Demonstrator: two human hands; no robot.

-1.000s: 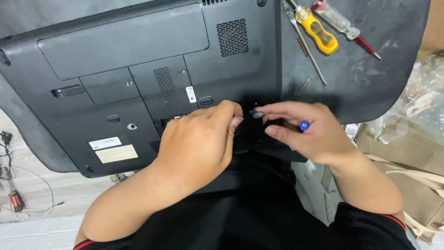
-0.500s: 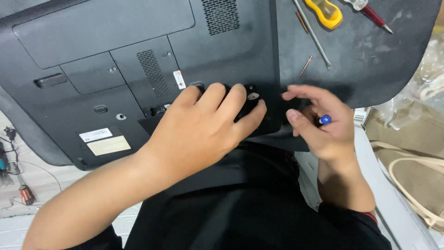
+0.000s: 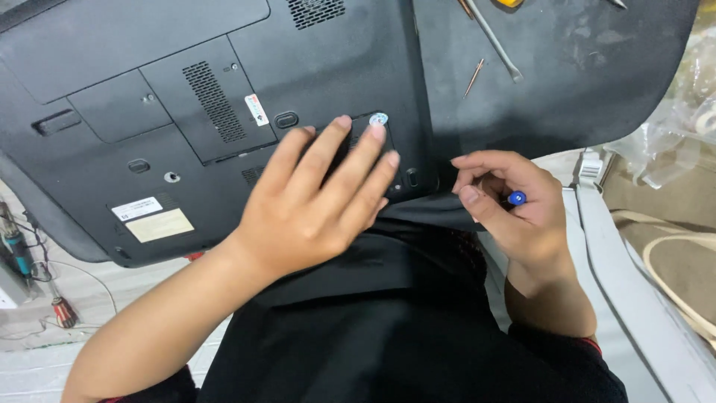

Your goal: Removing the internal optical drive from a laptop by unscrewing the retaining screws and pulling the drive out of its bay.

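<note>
Since half a second ago: left hand (image 3: pixel 313 205) has spread flat, and the small cover panel (image 3: pixel 377 149) with its silver screw (image 3: pixel 379 119) is now uncovered; right hand (image 3: pixel 514 205) has drawn off toward the mat's right side.

Left of bench: loose cables and a red-tipped tool (image 3: pixel 63 310) by the near left corner.

Centre: black laptop (image 3: pixel 186 127), underside up, on the dark mat (image 3: pixel 582 89); white label (image 3: pixel 153 218) near its left near corner. I keep my left hand open, fingers fanned over the cover panel at the laptop's near edge, pressing, gripping nothing.

Right: my right hand is closed around a blue-tipped tool (image 3: pixel 516 198), just off the laptop's near right corner.

Far right edge: metal pry tool (image 3: pixel 492 45), thin copper bit (image 3: pixel 473 77).

Handling note: I judge steady flat pressure best, tool tip seated squarely before any turn.
</note>
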